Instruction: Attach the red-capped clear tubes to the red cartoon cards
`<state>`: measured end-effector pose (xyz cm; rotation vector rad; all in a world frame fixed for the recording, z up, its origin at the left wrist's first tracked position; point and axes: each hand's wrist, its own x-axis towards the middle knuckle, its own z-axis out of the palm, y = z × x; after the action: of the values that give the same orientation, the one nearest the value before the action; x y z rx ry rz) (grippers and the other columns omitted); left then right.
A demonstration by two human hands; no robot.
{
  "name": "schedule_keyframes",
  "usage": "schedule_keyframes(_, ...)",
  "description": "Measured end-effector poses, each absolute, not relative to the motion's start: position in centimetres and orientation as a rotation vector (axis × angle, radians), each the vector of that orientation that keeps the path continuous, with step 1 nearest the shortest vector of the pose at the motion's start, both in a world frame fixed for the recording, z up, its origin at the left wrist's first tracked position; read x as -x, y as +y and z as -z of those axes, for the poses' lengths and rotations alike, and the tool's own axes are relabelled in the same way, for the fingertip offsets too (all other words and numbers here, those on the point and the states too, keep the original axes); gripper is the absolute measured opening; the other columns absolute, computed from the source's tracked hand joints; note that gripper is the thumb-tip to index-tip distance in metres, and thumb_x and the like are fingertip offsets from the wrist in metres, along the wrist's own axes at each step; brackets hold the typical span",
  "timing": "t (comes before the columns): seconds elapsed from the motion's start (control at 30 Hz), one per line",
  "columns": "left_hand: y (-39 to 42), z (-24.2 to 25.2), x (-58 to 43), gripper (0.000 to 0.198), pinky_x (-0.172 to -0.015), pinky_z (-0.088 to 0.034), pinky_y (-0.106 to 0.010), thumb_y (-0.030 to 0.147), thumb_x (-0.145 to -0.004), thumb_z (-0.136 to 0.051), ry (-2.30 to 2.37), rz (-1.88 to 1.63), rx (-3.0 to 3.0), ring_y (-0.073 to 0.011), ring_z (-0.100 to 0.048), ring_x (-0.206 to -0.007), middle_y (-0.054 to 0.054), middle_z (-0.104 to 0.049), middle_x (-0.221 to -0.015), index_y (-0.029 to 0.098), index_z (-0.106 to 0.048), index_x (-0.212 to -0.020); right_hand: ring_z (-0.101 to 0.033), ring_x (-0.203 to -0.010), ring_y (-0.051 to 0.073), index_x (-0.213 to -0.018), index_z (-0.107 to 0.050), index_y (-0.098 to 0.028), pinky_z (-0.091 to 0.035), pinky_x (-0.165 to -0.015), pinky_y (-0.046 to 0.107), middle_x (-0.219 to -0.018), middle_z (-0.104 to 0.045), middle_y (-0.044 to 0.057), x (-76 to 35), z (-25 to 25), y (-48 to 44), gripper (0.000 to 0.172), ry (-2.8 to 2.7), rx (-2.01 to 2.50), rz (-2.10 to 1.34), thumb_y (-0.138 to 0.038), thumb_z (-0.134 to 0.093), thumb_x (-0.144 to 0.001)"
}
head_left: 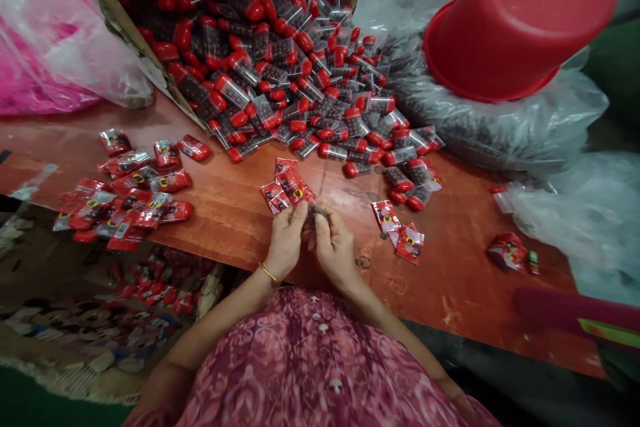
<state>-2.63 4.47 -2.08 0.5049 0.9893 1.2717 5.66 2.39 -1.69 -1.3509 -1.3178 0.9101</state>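
Observation:
My left hand [286, 238] and my right hand [334, 245] meet over the near edge of a reddish wooden table [240, 213]. Both are closed around a small dark item [316, 213] with a clear film; I cannot make out what it is. Just beyond the fingers lie red printed wrappers [287, 187]. A big heap of small clear vials with red caps [295, 73] spills toward me from the back. More red wrappers [403, 230] lie to the right of my right hand.
Finished red packets [127, 197] are piled at the left, and more lie on the floor [150, 287] below. An upturned red plastic basin [515, 20] rests on a clear bag of dark goods [500, 127]. A pink-filled bag [45, 60] sits far left.

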Motion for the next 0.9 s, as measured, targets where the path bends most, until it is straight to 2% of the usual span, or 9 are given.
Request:
schedule_keyframes(0.1,4.6,1.4,2.7,0.038,-0.069,-0.049,-0.024,0.049,-0.06,-0.074,0.934,-1.302,-0.446,-0.0135,-0.063,-0.07,-0.003,-0.07,-0.073,0.015,-0.069,-0.074,-0.063,-0.078,0.016,-0.103,-0.055,-0.02,-0.051,-0.07,0.029,-0.092,-0.067,0.006,-5.7,1.7,2.5,0.02,-1.502,1.333,-0.74,-0.029,-0.043,-0.089)
schedule_keyframes(0.23,5.4,1.1,3.2,0.036,-0.075,-0.05,-0.027,0.044,-0.057,-0.077,0.904,-1.261,-0.396,-0.0151,-0.065,-0.076,-0.005,-0.072,-0.079,0.014,-0.07,-0.077,-0.064,-0.081,0.019,-0.106,-0.055,-0.02,-0.051,-0.074,0.031,-0.096,-0.067,0.008,-5.7,2.1,2.2,0.023,-1.596,1.361,-0.678,-0.029,-0.046,-0.087)
schedule_keyframes(0.37,5.7,1.3,3.3,0.032,-0.055,-0.048,-0.021,0.04,-0.059,-0.077,0.914,-1.123,-0.548,-0.0122,-0.061,-0.059,-0.004,-0.07,-0.068,0.013,-0.07,-0.077,-0.06,-0.067,0.016,-0.104,-0.055,-0.022,-0.05,-0.064,0.029,-0.081,-0.065,0.004,-5.7,2.6,2.0,0.024,-1.398,1.371,-0.851,-0.035,-0.044,-0.089)
schedule_keyframes(0.47,5.5,1.0,3.2,0.032,-0.037,-0.036,-0.019,0.044,-0.063,-0.073,0.958,-1.054,-0.724,-0.0077,-0.049,-0.038,0.001,-0.061,-0.052,0.014,-0.067,-0.073,-0.047,-0.044,0.01,-0.102,-0.055,-0.022,-0.043,-0.046,0.024,-0.059,-0.053,-0.004,-5.7,2.6,2.1,0.028,-1.183,1.287,-1.111,-0.042,-0.04,-0.09)
schedule_keyframes(0.53,5.3,0.7,3.1,0.033,-0.034,-0.032,-0.019,0.047,-0.064,-0.072,0.968,-1.051,-0.792,-0.0061,-0.043,-0.034,0.003,-0.056,-0.048,0.015,-0.066,-0.071,-0.044,-0.043,0.009,-0.101,-0.055,-0.022,-0.041,-0.044,0.022,-0.058,-0.052,-0.005,-6.0,2.8,2.2,0.029,-1.119,1.234,-1.196,-0.045,-0.041,-0.09)
schedule_keyframes(0.63,5.5,0.7,2.8,0.03,-0.046,-0.042,-0.019,0.046,-0.07,-0.067,0.992,-1.176,-0.887,-0.0079,-0.051,-0.046,0.002,-0.06,-0.057,0.016,-0.066,-0.073,-0.057,-0.064,0.012,-0.101,-0.056,-0.022,-0.05,-0.063,0.026,-0.078,-0.062,0.001,-6.9,3.6,2.4,0.03,-1.134,1.242,-1.085,-0.046,-0.043,-0.088)
schedule_keyframes(0.73,6.1,1.3,2.7,0.021,-0.071,-0.049,-0.025,0.038,-0.076,-0.064,1.043,-1.168,-1.173,-0.0139,-0.062,-0.07,-0.002,-0.068,-0.074,0.019,-0.069,-0.08,-0.059,-0.091,0.017,-0.103,-0.058,-0.023,-0.047,-0.087,0.035,-0.098,-0.065,0.005,-8.8,4.9,2.9,0.028,-1.257,1.3,-0.916,-0.043,-0.045,-0.088)
schedule_keyframes(0.8,6.6,2.1,2.6,0.022,-0.089,-0.046,-0.031,0.033,-0.078,-0.062,1.026,-1.089,-1.395,-0.0191,-0.063,-0.093,-0.005,-0.071,-0.095,0.021,-0.07,-0.094,-0.057,-0.102,0.019,-0.109,-0.058,-0.024,-0.044,-0.094,0.038,-0.109,-0.063,0.006,-10.5,5.6,3.4,0.031,-1.341,1.317,-0.833,-0.042,-0.049,-0.087)
schedule_keyframes(0.9,7.0,3.3,2.5,0.03,-0.106,-0.033,-0.041,0.031,-0.078,-0.062,0.99,-1.007,-1.649,-0.0231,-0.052,-0.12,-0.008,-0.063,-0.121,0.024,-0.067,-0.107,-0.055,-0.11,0.021,-0.114,-0.058,-0.025,-0.042,-0.096,0.041,-0.121,-0.06,0.008,-13.0,5.6,4.1,0.037,-1.438,1.3,-0.814,-0.045,-0.054,-0.083)
